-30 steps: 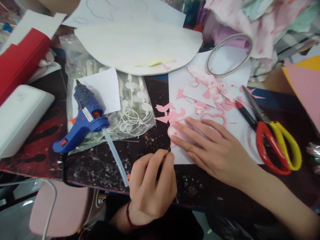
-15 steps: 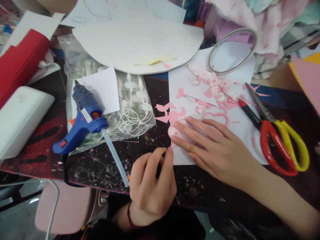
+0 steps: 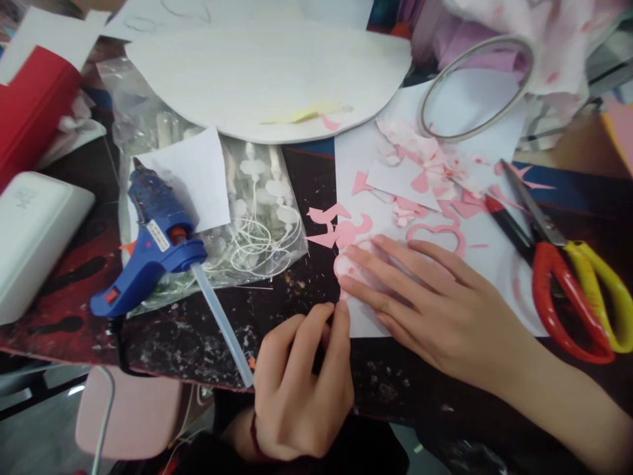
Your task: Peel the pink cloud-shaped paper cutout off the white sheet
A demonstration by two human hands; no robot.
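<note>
My right hand (image 3: 435,303) lies flat with its fingers spread over a pink and white paper cutout (image 3: 351,268), pressing it on a white sheet (image 3: 363,316). My left hand (image 3: 306,376) is closed in a pinch at the cutout's lower left edge; what its fingertips hold is too small to tell. Pink paper scraps (image 3: 341,231) touch the cutout's upper left. A cloud-shaped pink outline (image 3: 459,241) lies just beyond my right fingers. More pink and white scraps (image 3: 425,181) are heaped farther back on the sheet.
Scissors with red and yellow handles (image 3: 568,297) lie at the right, a hoop (image 3: 425,119) behind. Left are a blue glue gun (image 3: 158,244) on a plastic bag (image 3: 291,244), a white box-like device (image 3: 44,231) and a red object (image 3: 34,105). A white board (image 3: 267,79) lies at the back.
The view has shifted slightly, so the table items appear displaced outward. Both hands keep nearly the same pose at the cutout.
</note>
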